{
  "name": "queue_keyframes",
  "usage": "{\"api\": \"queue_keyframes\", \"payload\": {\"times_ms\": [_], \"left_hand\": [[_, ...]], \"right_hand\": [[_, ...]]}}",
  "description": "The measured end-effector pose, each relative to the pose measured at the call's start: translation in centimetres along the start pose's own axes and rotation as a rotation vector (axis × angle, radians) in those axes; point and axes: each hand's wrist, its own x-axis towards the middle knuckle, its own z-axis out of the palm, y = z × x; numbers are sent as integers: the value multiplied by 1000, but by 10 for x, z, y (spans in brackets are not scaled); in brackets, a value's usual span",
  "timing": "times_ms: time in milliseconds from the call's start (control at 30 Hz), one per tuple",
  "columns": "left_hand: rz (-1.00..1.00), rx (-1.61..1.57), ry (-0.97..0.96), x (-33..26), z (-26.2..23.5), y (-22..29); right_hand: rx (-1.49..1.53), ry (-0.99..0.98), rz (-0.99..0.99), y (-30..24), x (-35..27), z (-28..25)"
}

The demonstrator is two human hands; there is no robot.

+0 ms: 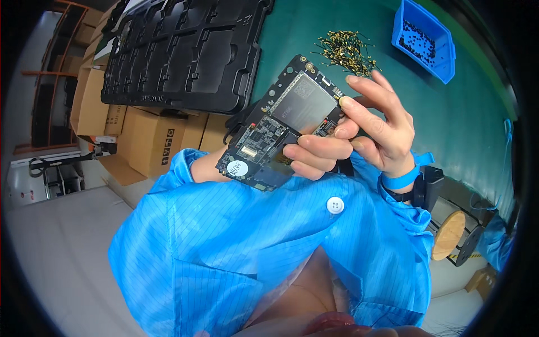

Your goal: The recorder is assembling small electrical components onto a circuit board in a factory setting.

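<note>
A black circuit board (pixel 283 129) is held tilted up above the green bench (pixel 466 123), its metal shield facing the person for a close look. The left hand (pixel 314 153) grips its lower edge from behind; the right hand (pixel 377 126) pinches the upper corner, fingers (pixel 359 105) curled.

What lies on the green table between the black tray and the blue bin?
In the head view, a pile of small gold pins lies between the black tray and the blue bin.
</note>
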Motion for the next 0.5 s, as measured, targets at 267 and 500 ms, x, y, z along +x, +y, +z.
{"api": "queue_keyframes", "payload": {"times_ms": [267,500], "left_hand": [[38,-4,19,-5,-1,1],[53,73,143,-4,13,2]], "right_hand": [[-121,-103,-42,0,8,-10],[40,-61,23,5,3,-1]]}}
